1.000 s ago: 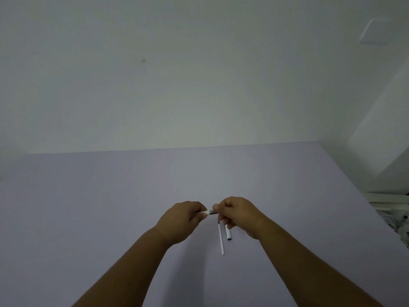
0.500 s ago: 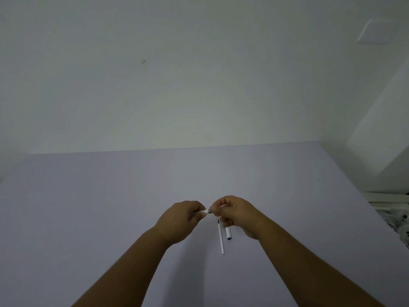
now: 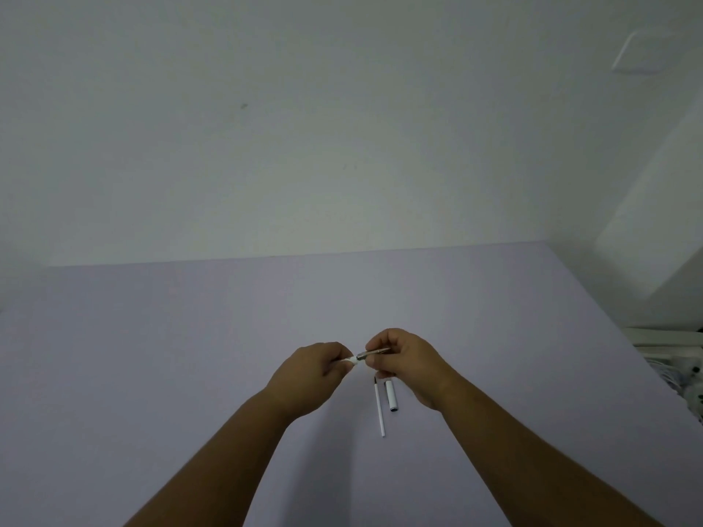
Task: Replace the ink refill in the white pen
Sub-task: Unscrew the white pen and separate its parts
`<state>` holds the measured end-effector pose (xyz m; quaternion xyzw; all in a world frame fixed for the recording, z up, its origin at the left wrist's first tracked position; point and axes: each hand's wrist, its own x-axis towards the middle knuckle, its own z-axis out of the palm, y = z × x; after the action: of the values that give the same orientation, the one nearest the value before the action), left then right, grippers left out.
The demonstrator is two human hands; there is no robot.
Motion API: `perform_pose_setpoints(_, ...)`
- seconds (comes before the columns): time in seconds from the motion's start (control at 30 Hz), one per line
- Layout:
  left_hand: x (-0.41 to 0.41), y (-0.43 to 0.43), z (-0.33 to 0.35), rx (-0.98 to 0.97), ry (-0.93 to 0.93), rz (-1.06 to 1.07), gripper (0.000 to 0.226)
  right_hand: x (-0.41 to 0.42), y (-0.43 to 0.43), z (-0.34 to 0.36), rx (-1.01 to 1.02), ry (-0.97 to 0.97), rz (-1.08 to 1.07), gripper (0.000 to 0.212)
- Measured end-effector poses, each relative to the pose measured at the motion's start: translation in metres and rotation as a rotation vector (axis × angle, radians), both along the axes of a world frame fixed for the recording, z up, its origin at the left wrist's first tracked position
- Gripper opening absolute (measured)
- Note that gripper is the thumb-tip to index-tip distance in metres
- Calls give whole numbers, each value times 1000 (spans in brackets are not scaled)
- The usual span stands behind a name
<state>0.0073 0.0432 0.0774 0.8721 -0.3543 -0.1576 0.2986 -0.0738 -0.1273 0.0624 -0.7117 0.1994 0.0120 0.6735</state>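
My left hand (image 3: 314,368) grips the white pen barrel (image 3: 352,360), of which only the end shows past my fingers. My right hand (image 3: 403,359) pinches the metallic tip section (image 3: 374,352) that sticks out of that end. Both hands hover just above the lilac table (image 3: 190,355). Below my right hand a thin white ink refill (image 3: 379,408) lies on the table, pointing toward me. Right beside it lies a short white pen cap (image 3: 391,396) with a dark end.
A plain pale wall (image 3: 304,127) rises behind the table's far edge. Past the table's right edge stands white furniture (image 3: 673,344) with some wires.
My right hand has shifted slightly up and right, and more of the metallic tip section now shows between the two hands. The refill and cap on the table have not moved.
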Motion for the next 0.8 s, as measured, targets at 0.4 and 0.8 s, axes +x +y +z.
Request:
perform_pose_setpoints(0.4,-1,0,-5,11,-59,167,23,2,-1,2,145,-41,-40,12)
perform_pose_setpoints(0.8,4,14,-25,8,36,291,20,8,-28,-4,437,-14,-341,12)
